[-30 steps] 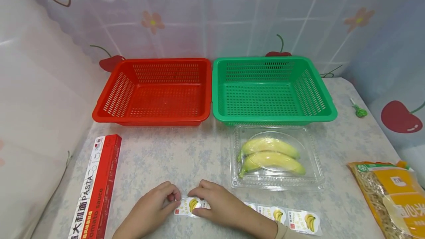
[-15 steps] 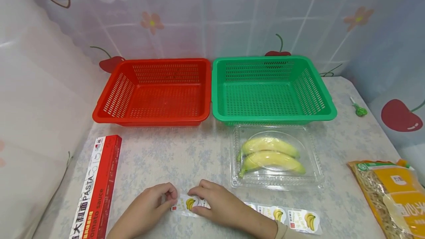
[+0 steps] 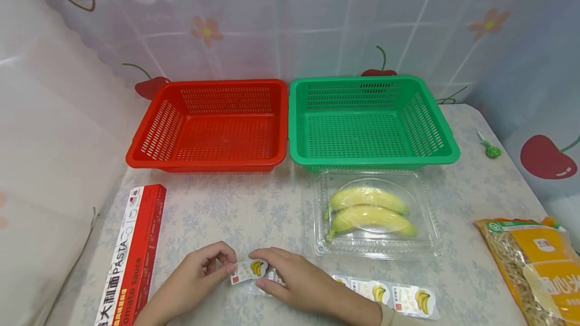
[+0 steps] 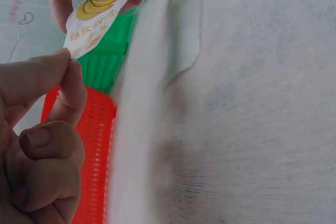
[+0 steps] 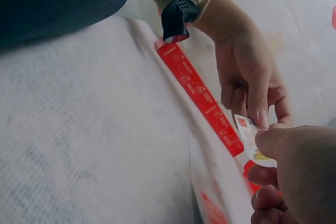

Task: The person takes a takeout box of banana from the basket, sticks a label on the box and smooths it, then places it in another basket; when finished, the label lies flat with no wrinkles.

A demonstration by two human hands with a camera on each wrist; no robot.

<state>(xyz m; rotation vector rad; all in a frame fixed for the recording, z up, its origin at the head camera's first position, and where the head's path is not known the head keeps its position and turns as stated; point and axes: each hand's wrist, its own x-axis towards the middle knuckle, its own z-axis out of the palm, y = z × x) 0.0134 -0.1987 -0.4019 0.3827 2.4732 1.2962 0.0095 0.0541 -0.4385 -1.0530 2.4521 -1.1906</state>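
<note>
A white banana sticker (image 3: 246, 270) is lifted at a slant off its clear backing, pinched at its left end by the thumb and forefinger of the left hand (image 3: 192, 278). The right hand (image 3: 308, 283) holds the sticker strip (image 3: 414, 301), thumb and fingers around the sticker's right end; the strip passes under that wrist, with more banana labels showing on the right. In the left wrist view the left hand (image 4: 44, 135) grips the sticker (image 4: 94, 17) by its edge. The right wrist view has the right hand's thumb (image 5: 278, 142) against the sticker (image 5: 249, 136).
Red (image 3: 226, 166) and green (image 3: 376, 161) baskets stand side by side at the back. Two bananas (image 3: 371, 218) lie in a clear lidded box (image 3: 430, 245). A pasta box (image 3: 147, 245) is on the left, a yellow bag (image 3: 539, 265) and a small green item (image 3: 491, 151) on the right.
The left hand has moved left and slightly up, and the sticker has tilted up away from its backing. The right hand's fingers have shifted slightly left.
</note>
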